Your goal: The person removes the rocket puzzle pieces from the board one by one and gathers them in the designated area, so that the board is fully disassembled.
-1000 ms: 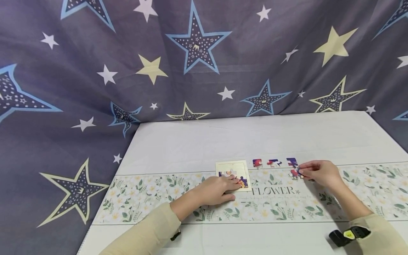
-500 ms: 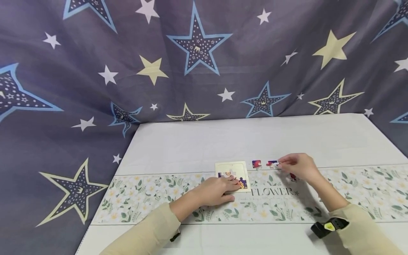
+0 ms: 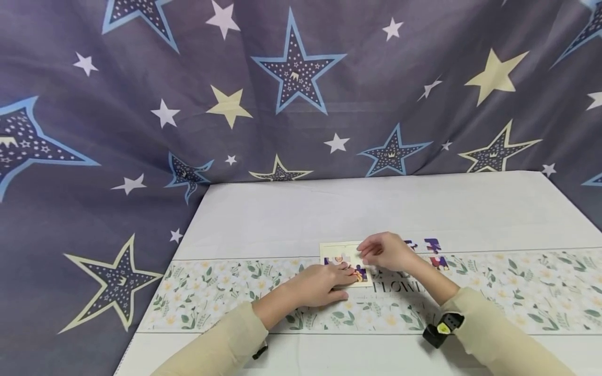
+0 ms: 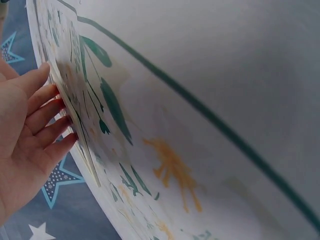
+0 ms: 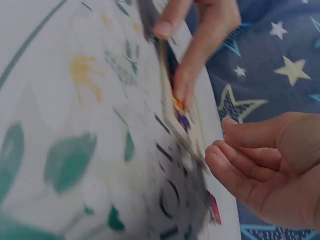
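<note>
The left hand (image 3: 322, 285) lies palm down, extended fingers on the square cream puzzle board (image 3: 336, 244). At the board's right edge, the right hand (image 3: 386, 251) hovers, fingers loosely bent, thumb apart; purple-and-red jigsaw pieces (image 3: 432, 245) lie beyond its wrist

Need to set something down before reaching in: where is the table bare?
The widest bare patch of table lies between the puzzle board and starry curtain; another, in the foreground, between the sleeves. It is crowded at the board, with the left hand and right hand there, and rightward among the loose pieces.
</note>
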A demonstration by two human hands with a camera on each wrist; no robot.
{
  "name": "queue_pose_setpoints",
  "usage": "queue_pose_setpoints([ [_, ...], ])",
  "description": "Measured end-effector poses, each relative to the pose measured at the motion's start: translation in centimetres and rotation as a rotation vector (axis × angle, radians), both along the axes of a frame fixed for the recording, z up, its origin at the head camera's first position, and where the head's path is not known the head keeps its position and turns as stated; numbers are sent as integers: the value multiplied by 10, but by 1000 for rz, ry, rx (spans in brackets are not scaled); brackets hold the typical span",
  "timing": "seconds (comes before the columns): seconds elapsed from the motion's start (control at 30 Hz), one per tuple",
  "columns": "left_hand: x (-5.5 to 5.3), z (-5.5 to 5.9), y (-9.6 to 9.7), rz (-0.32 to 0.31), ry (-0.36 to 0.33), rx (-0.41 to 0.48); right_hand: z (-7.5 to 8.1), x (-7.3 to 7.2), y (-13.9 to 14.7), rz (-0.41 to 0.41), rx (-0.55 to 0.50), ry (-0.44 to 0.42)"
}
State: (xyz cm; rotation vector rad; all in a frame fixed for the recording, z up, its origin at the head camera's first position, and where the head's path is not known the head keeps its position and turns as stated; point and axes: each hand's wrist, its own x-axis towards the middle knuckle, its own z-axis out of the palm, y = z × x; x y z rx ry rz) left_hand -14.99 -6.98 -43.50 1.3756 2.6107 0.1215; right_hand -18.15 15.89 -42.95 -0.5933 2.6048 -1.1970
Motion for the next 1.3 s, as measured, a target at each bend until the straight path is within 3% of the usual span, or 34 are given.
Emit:
queue_pose_setpoints([
  [0.13,-1,-1,-1,-2,2,14,-4,-1,-13,63,33,47],
  [0.33,-2,0,-1,6,-30,19,-9,-3,-24,70,102,103],
  [0.63,-8,6,0,42,-174,106,-9,-3,-27,79,119,98],
  [0.97,-7,7,-13,63,-128,101,-4,-6,-24,82,119,44],
  [1.3,-6,9,-24,2,-103,0,-5,-10,-24,96,129,33],
])
